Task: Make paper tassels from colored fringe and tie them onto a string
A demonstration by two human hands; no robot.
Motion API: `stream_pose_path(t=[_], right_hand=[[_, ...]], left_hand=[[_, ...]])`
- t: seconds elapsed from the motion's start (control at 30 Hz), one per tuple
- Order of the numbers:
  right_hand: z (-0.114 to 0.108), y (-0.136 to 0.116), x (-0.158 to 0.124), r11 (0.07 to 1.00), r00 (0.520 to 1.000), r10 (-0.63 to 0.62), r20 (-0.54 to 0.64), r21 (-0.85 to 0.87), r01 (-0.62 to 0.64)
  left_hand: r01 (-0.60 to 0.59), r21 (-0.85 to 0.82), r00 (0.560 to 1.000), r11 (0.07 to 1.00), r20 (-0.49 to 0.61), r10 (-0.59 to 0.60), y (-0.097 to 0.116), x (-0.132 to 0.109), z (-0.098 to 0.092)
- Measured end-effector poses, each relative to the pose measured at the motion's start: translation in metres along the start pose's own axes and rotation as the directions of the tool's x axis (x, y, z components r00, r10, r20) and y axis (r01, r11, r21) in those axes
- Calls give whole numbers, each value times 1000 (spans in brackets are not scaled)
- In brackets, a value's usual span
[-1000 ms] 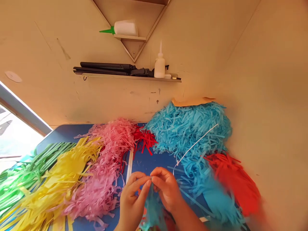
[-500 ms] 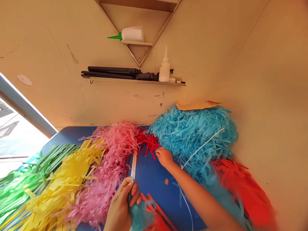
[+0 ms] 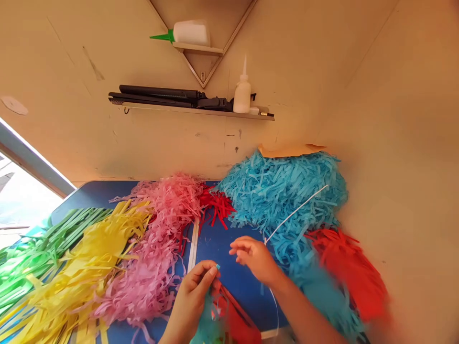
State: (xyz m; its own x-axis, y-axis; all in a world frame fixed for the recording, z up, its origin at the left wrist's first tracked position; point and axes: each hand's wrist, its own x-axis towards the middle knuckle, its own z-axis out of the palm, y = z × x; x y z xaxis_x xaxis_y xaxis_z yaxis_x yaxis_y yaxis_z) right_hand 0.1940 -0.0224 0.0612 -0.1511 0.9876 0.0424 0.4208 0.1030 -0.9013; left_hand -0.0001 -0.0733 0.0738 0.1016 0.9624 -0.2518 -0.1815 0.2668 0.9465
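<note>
My left hand [image 3: 195,296] pinches a fringed tissue-paper tassel [image 3: 211,315] between thumb and forefinger. A small light-blue end pokes out above the fingertips, and blue and red strips hang below the hand. To its upper right, my right hand [image 3: 253,258] hovers over the blue tabletop [image 3: 211,243] with its fingers loosely bent and apart, nothing visible in them. Behind that hand, a white cord [image 3: 297,210] lies against a large heap of light-blue shredded paper [image 3: 283,186].
Pink fringe [image 3: 158,253], yellow fringe [image 3: 96,258] and green fringe [image 3: 60,243] spread over the left side. Red strips [image 3: 218,205] lie at the back, and a red bundle [image 3: 355,272] at the right. A wall shelf [image 3: 193,111] carries a black hair straightener [image 3: 161,98] and a white bottle [image 3: 242,95].
My right hand has drawn back from the red strips toward my left hand, its fingers now apart. My left hand has shifted slightly right, still pinching the tassel. The view has tilted down a little.
</note>
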Motion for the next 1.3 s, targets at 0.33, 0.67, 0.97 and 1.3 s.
stream_pose_path(t=[0.33,0.67,0.97,1.3], right_hand=[[18,-3,-75,830,965,142,-221,557,5],[11,-1,-92,980,953,-158,-258,78,183],[9,-4,-96,978,966,-193,-172,41,203],[3,-8,-94,973,966,-194,-171,88,212]], left_hand=[[-349,533,934,771,125,335,-9,-6,30],[-573,659,807,486,354,472,-3,-12,32],[-568,715,809,408,393,438,-2,-16,22],[-623,604,782,498,460,420,8,-20,27]])
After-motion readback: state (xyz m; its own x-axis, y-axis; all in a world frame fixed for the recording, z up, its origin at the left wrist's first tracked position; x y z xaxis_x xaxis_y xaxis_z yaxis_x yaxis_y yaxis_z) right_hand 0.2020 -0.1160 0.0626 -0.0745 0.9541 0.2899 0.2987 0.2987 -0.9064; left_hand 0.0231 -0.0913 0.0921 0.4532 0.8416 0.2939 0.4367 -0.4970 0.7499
